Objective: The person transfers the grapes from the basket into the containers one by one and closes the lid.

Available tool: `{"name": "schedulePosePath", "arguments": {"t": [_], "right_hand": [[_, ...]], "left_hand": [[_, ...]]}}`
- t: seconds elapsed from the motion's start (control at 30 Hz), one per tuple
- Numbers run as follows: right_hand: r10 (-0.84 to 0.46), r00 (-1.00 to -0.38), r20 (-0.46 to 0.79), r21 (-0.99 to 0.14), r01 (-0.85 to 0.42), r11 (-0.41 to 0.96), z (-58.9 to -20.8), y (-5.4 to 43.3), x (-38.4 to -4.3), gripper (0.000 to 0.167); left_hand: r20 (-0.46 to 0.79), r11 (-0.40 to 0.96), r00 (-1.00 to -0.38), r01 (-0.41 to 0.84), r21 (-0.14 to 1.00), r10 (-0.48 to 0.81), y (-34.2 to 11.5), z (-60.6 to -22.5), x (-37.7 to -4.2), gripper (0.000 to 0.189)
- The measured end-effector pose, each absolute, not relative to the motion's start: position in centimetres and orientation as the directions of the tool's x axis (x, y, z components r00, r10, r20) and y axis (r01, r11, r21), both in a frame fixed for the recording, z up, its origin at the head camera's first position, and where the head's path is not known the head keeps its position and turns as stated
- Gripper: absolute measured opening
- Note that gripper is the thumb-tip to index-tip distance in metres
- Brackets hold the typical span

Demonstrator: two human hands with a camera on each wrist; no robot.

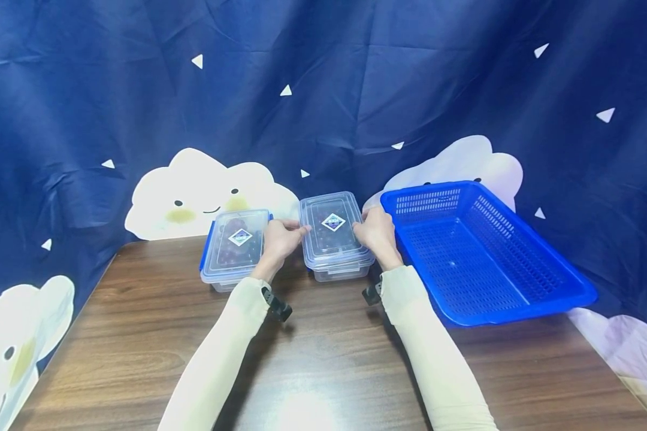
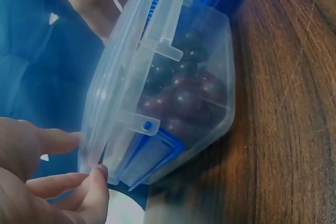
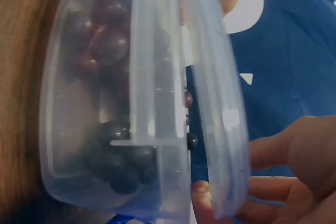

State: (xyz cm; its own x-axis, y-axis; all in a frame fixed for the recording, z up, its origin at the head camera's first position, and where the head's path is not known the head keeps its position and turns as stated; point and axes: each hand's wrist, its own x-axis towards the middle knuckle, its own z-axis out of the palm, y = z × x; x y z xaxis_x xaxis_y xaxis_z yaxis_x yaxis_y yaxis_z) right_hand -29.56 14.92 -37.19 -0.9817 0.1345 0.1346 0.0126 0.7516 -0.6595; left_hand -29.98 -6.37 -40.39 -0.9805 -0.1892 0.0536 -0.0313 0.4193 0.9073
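Between both hands, a clear plastic lid (image 1: 336,244) with a diamond-shaped label lies over a clear food container (image 1: 341,275). Dark red and near-black grapes (image 2: 185,95) show through the container wall. My left hand (image 1: 282,240) pinches the lid's left edge with thumb and fingers. At the opposite edge, my right hand (image 1: 378,230) grips the lid the same way. A gap separates the lid (image 3: 223,129) from the container's rim in the right wrist view. A blue clip (image 2: 152,156) hangs down at the container's side in the left wrist view.
Left of my left hand sits another lidded container (image 1: 223,263) with dark red contents. A blue perforated basket (image 1: 463,275) stands to the right, close to my right hand. The wooden table (image 1: 156,323) ends at a dark blue curtain (image 1: 334,108) with cloud patterns.
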Motion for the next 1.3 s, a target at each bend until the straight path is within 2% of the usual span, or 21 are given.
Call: {"name": "schedulePosePath", "arguments": {"t": [0.07,0.2,0.27,0.43,0.7,1.0,1.17,1.3], "right_hand": [[0.141,-0.979,0.148,-0.65,0.011,0.76,-37.5,14.9,-29.7,0.031],[0.144,-0.969,0.201,-0.621,-0.013,0.784,-38.0,14.9,-29.8,0.022],[0.142,-0.966,0.215,-0.603,-0.017,0.798,-38.2,14.9,-29.7,0.022],[0.161,-0.968,0.193,-0.602,0.013,0.799,-38.7,14.9,-29.5,0.027],[0.144,-0.976,0.165,-0.595,0.018,0.804,-38.9,14.9,-29.4,0.021],[0.156,-0.979,0.133,-0.629,0.039,0.776,-38.7,15.1,-29.5,0.028],[0.148,-0.982,0.118,-0.64,0.039,0.767,-38.8,15.4,-29.4,0.024],[0.151,-0.983,0.101,-0.647,0.051,0.761,-39.0,15.7,-29.2,0.018]], "left_hand": [[0.047,0.439,-0.982,-0.04,0.897,-0.185,-6.3,-40.5,-30.1,0.04],[0.038,0.472,-0.982,-0.053,0.88,-0.182,-6.1,-40.7,-30.4,0.041],[0.034,0.485,-0.982,-0.061,0.873,-0.184,-5.9,-40.8,-30.5,0.041],[0.029,0.506,-0.98,-0.077,0.859,-0.197,-5.7,-40.8,-30.5,0.04],[0.025,0.563,-0.979,-0.097,0.821,-0.204,-5.3,-40.5,-30.2,0.036],[0.026,0.595,-0.976,-0.112,0.796,-0.217,-4.9,-40.0,-30.5,0.033],[-0.032,0.545,-0.972,-0.158,0.823,-0.234,-4.8,-40.2,-30.6,0.033],[-0.136,0.425,-0.969,-0.213,0.88,-0.204,-4.8,-40.3,-30.7,0.034]]}}
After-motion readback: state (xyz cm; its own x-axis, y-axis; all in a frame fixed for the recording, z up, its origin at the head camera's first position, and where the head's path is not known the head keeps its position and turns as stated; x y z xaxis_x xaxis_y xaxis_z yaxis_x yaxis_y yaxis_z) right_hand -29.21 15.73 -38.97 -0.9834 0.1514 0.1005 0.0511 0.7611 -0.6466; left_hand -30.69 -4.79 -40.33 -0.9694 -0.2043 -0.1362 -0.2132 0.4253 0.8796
